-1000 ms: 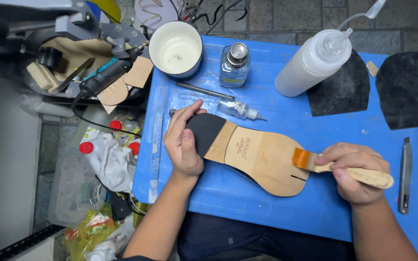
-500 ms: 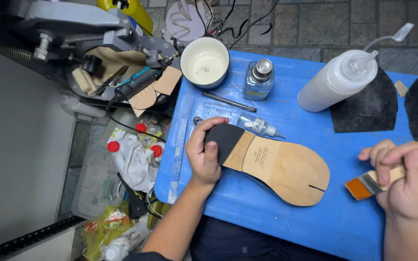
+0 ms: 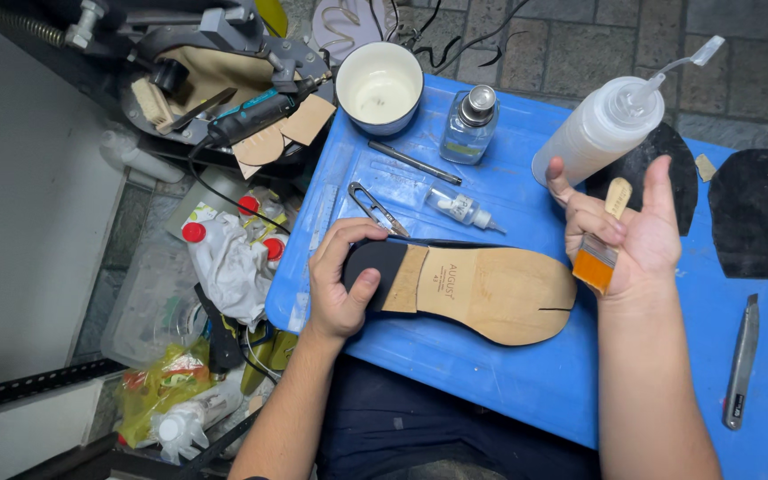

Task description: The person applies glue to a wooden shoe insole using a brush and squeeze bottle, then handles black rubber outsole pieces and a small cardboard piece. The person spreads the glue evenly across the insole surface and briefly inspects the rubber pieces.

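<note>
currently on your blue board [image 3: 508, 373]: one shoe sole [image 3: 473, 289], tan leather with a black heel, lying flat with its long axis running left to right, heel toward your left hand [image 3: 344, 284], toe toward your right hand [image 3: 624, 236]. your left hand is closed around the heel end, thumb on the black patch, fingers curled over the far edge, pinning it to the board. your right hand is lifted clear of the sole, palm up, fingers loosely spread, with a flat brush [image 3: 602, 244] lodged between them, orange bristles pointing down toward the toe; the brush head sits just beside the toe end, not touching it. the right hand is therefore the nearer to the toe, the left to the heel. beyond the sole: small snips [image 3: 375, 209], a small dropper bottle [image 3: 460, 209], a glass bottle [image 3: 470, 124], a white cup [image 3: 380, 87], a squeeze bottle [image 3: 611, 129]. black sole pieces [image 3: 762, 213] lie at the right, a folding knife [image 3: 740, 360] near the edge.
</note>
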